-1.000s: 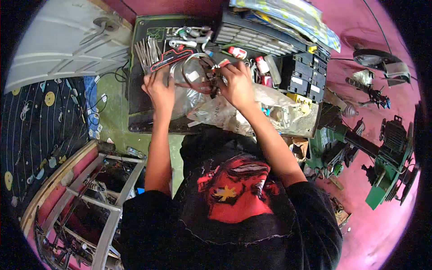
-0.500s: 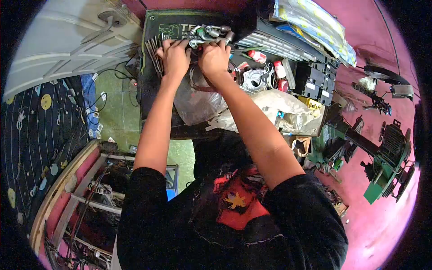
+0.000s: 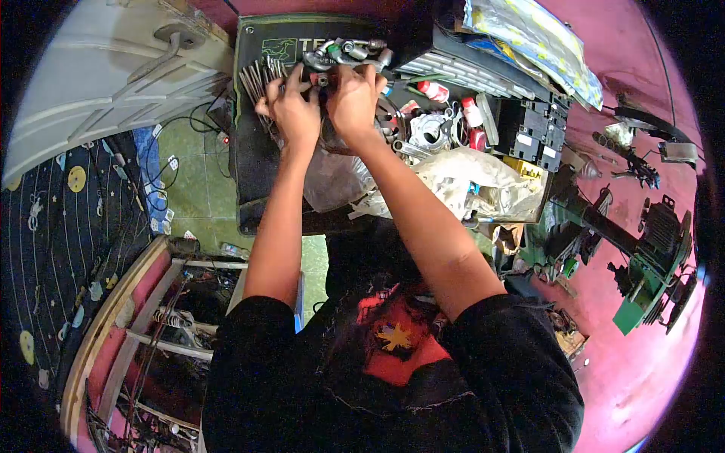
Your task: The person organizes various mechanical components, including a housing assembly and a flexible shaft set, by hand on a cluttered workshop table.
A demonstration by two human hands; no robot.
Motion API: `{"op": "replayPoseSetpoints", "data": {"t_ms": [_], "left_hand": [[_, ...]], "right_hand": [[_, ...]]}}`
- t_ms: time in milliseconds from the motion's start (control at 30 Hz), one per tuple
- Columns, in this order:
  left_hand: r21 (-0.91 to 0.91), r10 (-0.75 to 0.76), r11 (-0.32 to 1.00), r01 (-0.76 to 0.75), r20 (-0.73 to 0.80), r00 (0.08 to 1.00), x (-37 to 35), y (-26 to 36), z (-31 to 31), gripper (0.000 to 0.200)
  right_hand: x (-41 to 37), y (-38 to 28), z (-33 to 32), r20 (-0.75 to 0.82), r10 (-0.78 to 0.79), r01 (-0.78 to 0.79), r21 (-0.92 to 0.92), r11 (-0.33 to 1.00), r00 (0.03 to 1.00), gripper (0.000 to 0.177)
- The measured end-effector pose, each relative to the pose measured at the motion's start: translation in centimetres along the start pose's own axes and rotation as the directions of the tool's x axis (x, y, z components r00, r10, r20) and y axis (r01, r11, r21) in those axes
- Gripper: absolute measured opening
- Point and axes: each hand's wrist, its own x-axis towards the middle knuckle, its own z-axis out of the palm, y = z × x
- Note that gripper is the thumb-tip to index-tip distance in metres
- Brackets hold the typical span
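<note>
Slim metal rods (image 3: 253,87) lie fanned (loosely); shiny metal parts (image 3: 353,51) sit piled nearby.

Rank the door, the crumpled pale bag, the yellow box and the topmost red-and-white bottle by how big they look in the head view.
1. Door
2. Crumpled pale bag
3. Yellow box and topmost bottle: too close to rank

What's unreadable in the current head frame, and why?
All in the head view:
- Right hand: fingertip contact, hidden by its own fingers.
- Left hand: whether it grips the metal rods, blurred.
- Mat: lettering after "TE", covered by metal fittings.
- Red-and-white bottle: label text, too small.
- Plastic bag: most contents, behind creased plastic.
</note>
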Motion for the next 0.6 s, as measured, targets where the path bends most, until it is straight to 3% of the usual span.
{"op": "replayPoseSetpoints", "data": {"t_ms": [100, 233, 267, 300, 433, 600], "left_hand": [[0.012, -0.011, 1.000, 0.012, -0.064, 0.998, -1.1, 1.1, -1.3, 0.049], [0.013, -0.050, 0.999, 0.052, -0.112, 0.992, -2.9, 3.5, -3.5, 0.031], [-0.014, -0.025, 1.000, 0.023, -0.093, 0.995, -3.4, 4.3, -4.0, 0.031], [-0.041, 0.002, 0.999, -0.005, -0.074, 0.997, -4.0, 5.2, -4.7, 0.031], [-0.067, 0.119, 0.991, -0.117, 0.015, 0.993, -6.6, 10.2, -7.2, 0.031], [-0.176, 0.278, 0.950, -0.258, 0.099, 0.955, -11.3, 16.0, -7.1, 0.033]], "right_hand": [[-0.4, -0.4, -2.2, -0.023, -0.078, 0.079, 0.054, 0.995, 0.997, 0.027], [-1.9, 0.2, -5.9, -0.013, -0.179, 0.179, 0.099, 0.979, 0.984, 0.025], [-2.7, 0.7, -6.9, 0.014, -0.165, 0.163, 0.087, 0.983, 0.986, 0.029], [-3.3, 0.9, -8.0, -0.062, -0.191, 0.198, 0.131, 0.972, 0.980, 0.032], [-6.8, 4.0, -13.7, -0.008, -0.195, 0.196, 0.058, 0.979, 0.981, 0.040], [-12.3, 8.6, -20.3, 0.023, -0.145, 0.144, 0.037, 0.989, 0.989, 0.036]]}}
